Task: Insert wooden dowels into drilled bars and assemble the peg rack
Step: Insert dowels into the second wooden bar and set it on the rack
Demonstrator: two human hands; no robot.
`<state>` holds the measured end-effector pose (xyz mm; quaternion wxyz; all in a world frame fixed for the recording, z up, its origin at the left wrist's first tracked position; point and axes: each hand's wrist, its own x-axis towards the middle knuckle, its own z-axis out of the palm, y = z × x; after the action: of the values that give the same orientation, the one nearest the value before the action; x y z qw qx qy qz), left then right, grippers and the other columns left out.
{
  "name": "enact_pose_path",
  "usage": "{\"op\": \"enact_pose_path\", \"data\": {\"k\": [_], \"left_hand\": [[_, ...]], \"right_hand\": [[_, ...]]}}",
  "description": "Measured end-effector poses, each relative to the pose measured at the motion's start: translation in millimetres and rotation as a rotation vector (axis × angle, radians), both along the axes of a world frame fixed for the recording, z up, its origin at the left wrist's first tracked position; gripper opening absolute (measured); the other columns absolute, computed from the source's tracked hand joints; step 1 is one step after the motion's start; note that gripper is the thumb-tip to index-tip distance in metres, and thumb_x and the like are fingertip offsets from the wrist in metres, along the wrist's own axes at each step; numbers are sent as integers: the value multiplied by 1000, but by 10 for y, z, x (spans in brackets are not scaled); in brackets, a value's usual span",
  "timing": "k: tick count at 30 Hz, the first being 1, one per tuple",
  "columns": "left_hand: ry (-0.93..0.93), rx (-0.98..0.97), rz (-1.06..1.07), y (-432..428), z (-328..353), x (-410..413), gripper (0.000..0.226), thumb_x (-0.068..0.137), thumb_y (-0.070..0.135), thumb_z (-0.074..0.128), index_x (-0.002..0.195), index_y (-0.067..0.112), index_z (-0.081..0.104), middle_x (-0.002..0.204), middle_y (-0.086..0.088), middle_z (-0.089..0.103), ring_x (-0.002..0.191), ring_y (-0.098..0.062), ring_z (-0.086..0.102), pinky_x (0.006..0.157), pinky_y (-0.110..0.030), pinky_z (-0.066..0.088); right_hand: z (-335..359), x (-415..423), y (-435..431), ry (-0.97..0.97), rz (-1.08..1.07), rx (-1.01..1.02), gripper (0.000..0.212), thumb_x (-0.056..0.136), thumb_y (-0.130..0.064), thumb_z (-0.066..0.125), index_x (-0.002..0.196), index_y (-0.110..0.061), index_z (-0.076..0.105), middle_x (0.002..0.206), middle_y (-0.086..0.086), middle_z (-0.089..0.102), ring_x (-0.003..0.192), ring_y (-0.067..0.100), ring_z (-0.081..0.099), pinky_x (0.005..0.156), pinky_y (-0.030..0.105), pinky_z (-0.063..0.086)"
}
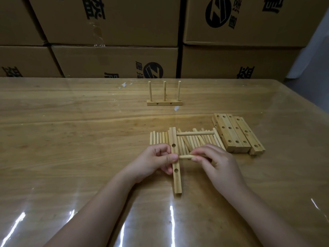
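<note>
While left hand (pixel 156 160) grips bar (pixel 176 173), right hand (pixel 219 164) pinches dowel (pixel 185 156).

- Table (pixel 71 122): a light brown wooden top with long grain lines. It fills the lower two thirds of the frame, and its far edge runs just below the boxes.
- Clear cover sheet (pixel 124 227): glossy and laid flat over the tabletop, with bright streaks of reflected light along the bottom of the frame.
- White smear (pixel 124 85): on the table near its far edge, upper middle.
- Small white spot (pixel 176 108): on the table near the middle of the frame.
- Cardboard boxes (pixel 114 61): brown, stacked in rows across the top of the frame, with black characters printed on them.
- Round black logo (pixel 219 12): on the upper right box.
- Pale grey-blue surface (pixel 313 50): at the right edge; what it is cannot be told.
</note>
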<state>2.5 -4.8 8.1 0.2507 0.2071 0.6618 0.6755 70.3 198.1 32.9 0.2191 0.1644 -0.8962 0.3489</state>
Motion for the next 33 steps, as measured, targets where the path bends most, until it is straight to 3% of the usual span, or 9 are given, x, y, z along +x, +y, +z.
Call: {"op": "enact_pose_path", "data": {"k": [3, 7, 11, 15, 19, 23, 26, 29, 33], "left_hand": [[-5, 19, -4, 16, 25, -4, 23, 77, 27, 69, 81, 8, 56, 66, -1, 67, 59, -11, 65, 59, -21, 54], [-60, 123, -4, 21, 63, 1, 21, 78, 32, 69, 84, 12, 64, 74, 0, 69, 66, -11, 65, 63, -22, 55], [-181, 262, 81, -24, 94, -10, 18, 75, 39, 69, 82, 24, 74, 83, -8, 73, 75, -16, 67, 65, -24, 57], [-224, 303, 98, -18, 112, -11, 21, 73, 41, 71, 82, 23, 75, 85, -9, 73, 74, -14, 68, 67, -25, 58], [-244, 323, 101, -27, 110, -3, 23, 73, 40, 71, 84, 20, 75, 87, -11, 73, 73, -14, 68, 66, -24, 58], [-248, 334, 91, -35, 100, -20, 32, 70, 44, 78, 88, 18, 74, 89, -13, 73, 73, -14, 68, 66, -24, 58], [-251, 336, 87, -43, 91, -30, 38, 66, 47, 82, 88, 18, 75, 90, -13, 73, 74, -14, 68, 65, -23, 58], [-265, 343, 93, -45, 88, -34, 45, 65, 46, 83, 93, 13, 71, 90, -14, 73, 75, -15, 68, 65, -24, 58], [-282, 351, 134, -46, 93, -39, 44, 71, 41, 74, 98, 8, 63, 90, -14, 73, 77, -16, 68, 68, -25, 58]], "right_hand": [[1, -24, 8, 9, 2, -17, 12, 83, -8, 67, 94, -11, 71, 88, -6, 64, 85, 7, 58, 76, 15, 45], [74, -40, 73, 154, -4, 29, 32, 88, -30, 54, 115, -15, 59, 104, -9, 52, 97, 6, 49, 89, 17, 40], [57, -37, 251, 213, -208, -113, 32, 93, -30, 41, 118, -16, 55, 107, -10, 47, 100, 8, 48, 88, 22, 40], [-72, -118, 288, 64, -272, 136, 24, 91, -13, 53, 112, -16, 63, 104, -1, 56, 100, 19, 50, 87, 33, 39], [-178, -148, 249, -158, -263, 503, 33, 91, -25, 54, 123, -32, 58, 123, -6, 53, 116, 16, 42, 97, 36, 32], [-170, -152, 239, -150, -305, 535, 28, 88, -26, 59, 116, -26, 64, 114, -7, 59, 111, 16, 47, 93, 34, 34], [-121, -147, 244, -140, -351, 478, 19, 85, -18, 63, 103, -21, 67, 102, -4, 60, 99, 17, 50, 87, 32, 39], [-79, -151, 248, -165, -374, 334, 11, 87, -14, 59, 92, -23, 55, 93, -7, 51, 82, 9, 49, 69, 17, 38], [-50, -147, 261, -158, -307, -185, 12, 89, -10, 57, 89, -22, 53, 85, -10, 57, 71, 3, 56, 57, 13, 45]]}}
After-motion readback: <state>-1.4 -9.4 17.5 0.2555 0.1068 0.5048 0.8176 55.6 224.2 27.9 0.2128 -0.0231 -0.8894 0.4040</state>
